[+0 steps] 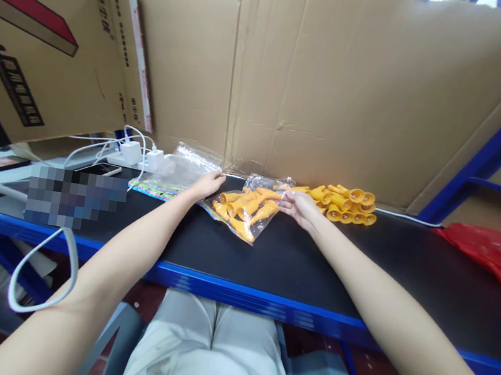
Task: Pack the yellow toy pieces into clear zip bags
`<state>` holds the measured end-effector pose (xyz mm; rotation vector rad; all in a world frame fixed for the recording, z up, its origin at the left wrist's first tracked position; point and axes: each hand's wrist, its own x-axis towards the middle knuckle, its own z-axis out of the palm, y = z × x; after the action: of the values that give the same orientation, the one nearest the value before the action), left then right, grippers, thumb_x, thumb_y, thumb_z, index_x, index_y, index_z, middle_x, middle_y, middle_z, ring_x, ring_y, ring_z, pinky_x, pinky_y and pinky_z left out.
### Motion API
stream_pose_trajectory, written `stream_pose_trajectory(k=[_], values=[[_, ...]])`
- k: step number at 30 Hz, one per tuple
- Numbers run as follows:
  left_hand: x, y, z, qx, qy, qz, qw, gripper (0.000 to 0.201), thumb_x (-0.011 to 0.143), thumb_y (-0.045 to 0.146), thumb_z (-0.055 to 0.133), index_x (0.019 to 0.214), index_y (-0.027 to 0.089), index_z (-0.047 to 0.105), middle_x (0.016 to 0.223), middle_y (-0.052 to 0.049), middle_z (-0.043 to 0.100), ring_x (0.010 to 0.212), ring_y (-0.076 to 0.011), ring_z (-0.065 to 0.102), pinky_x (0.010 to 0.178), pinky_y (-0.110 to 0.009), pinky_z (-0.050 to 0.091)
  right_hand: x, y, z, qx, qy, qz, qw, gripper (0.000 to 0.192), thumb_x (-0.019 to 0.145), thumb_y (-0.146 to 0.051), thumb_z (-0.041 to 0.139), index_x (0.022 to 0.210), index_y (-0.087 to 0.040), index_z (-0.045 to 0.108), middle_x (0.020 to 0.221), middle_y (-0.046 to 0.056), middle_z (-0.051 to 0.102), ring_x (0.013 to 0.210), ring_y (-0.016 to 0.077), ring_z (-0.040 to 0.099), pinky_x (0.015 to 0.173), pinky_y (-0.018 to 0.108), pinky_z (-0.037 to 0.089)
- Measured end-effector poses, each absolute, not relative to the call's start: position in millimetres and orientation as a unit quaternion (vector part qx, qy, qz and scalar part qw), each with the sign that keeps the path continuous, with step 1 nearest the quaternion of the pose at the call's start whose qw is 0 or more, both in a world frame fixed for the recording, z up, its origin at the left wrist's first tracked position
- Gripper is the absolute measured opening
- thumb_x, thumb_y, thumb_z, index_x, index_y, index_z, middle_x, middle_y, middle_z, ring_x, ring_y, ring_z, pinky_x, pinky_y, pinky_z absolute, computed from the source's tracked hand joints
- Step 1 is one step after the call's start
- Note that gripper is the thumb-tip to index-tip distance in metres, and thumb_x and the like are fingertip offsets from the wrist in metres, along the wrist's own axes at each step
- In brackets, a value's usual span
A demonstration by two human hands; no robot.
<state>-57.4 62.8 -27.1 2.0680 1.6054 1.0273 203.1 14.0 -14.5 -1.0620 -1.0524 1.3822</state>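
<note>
A clear plastic bag with a colourful printed edge lies on the black tabletop, with several yellow flared, horn-shaped plastic pieces in it. My left hand is closed beside the bag's upper left side; what its fingers hold, if anything, is hidden. At the bag's right side my right hand has its fingers closed on the end of a yellow piece. Just behind and right of that hand is a stacked pile of similar yellow pieces. Flat clear bags lie behind my left hand.
White chargers and cables sit on a power strip at the back left, near a phone. A red plastic bag lies at the far right. Cardboard walls the back. A blue rail edges the table; a white cable loop hangs at left.
</note>
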Motion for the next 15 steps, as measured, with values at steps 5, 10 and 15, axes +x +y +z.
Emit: stream_pose_trajectory(k=[5, 10, 15], values=[[-39, 49, -25, 0.702, 0.507, 0.38, 0.326, 0.025, 0.078, 0.03, 0.048, 0.094, 0.014, 0.058, 0.101, -0.008, 0.063, 0.099, -0.0188, 0.056, 0.088, -0.027, 0.04, 209, 19, -18, -0.426, -0.43, 0.595, 0.528, 0.016, 0.085, -0.008, 0.037, 0.074, -0.016, 0.045, 0.062, 0.001, 0.06, 0.057, 0.0095, 0.06, 0.06, 0.024, 0.05], [-27, 37, -22, 0.616, 0.477, 0.38, 0.498, 0.021, 0.077, 0.024, 0.054, 0.096, 0.015, 0.054, 0.096, -0.008, 0.065, 0.091, -0.0148, 0.06, 0.078, -0.024, 0.045, 216, 20, -18, -0.411, -0.458, 0.615, 0.493, 0.014, 0.085, -0.01, 0.039, 0.075, -0.016, 0.047, 0.066, 0.002, 0.062, 0.06, 0.0101, 0.06, 0.063, 0.024, 0.049], [-29, 36, -17, 0.564, 0.471, 0.37, 0.569, 0.016, 0.082, 0.028, 0.05, 0.085, 0.013, 0.055, 0.085, -0.009, 0.065, 0.07, -0.012, 0.062, 0.067, -0.024, 0.047, 216, 14, -14, -0.407, -0.492, 0.621, 0.454, 0.012, 0.086, -0.013, 0.039, 0.079, -0.017, 0.048, 0.076, 0.004, 0.065, 0.069, 0.0109, 0.062, 0.068, 0.025, 0.049]])
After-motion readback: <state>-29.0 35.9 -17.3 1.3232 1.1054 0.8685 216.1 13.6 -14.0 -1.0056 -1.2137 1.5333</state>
